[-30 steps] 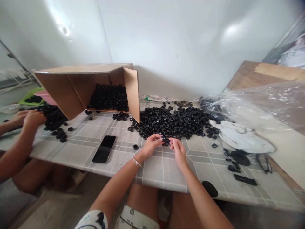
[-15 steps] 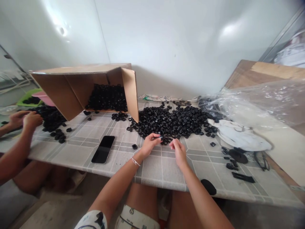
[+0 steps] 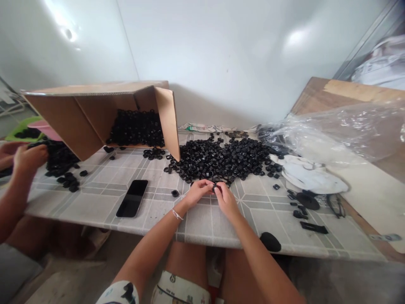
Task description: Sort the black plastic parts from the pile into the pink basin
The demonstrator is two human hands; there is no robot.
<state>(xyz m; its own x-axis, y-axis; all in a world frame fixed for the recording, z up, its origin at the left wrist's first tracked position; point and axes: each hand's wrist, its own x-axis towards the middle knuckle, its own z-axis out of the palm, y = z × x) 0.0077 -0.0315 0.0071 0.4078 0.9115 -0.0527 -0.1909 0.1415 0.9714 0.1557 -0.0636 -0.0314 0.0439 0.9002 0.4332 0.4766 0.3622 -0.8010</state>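
Observation:
My left hand (image 3: 200, 191) and my right hand (image 3: 225, 198) meet at the front edge of a heap of small black rings (image 3: 221, 158). Between their fingertips is a small black ring (image 3: 214, 187), mostly covered by the fingers. Both hands are closed, thumbs and forefingers pinching at the ring. A single black ring (image 3: 175, 193) lies on the checked tablecloth (image 3: 196, 219), left of my left hand. A black phone (image 3: 132, 198) rests farther left.
An open cardboard box (image 3: 91, 122) on its side holds more black rings. A co-worker's hands (image 3: 25, 158) are at another black pile on the left. To the right lie a white cloth (image 3: 311, 175), a flat black disc (image 3: 308, 201), a black strip (image 3: 314, 228) and clear plastic (image 3: 335, 135).
My right hand has moved left to meet my left hand at the ring. The whole view has shifted slightly, with the box and table appearing farther left.

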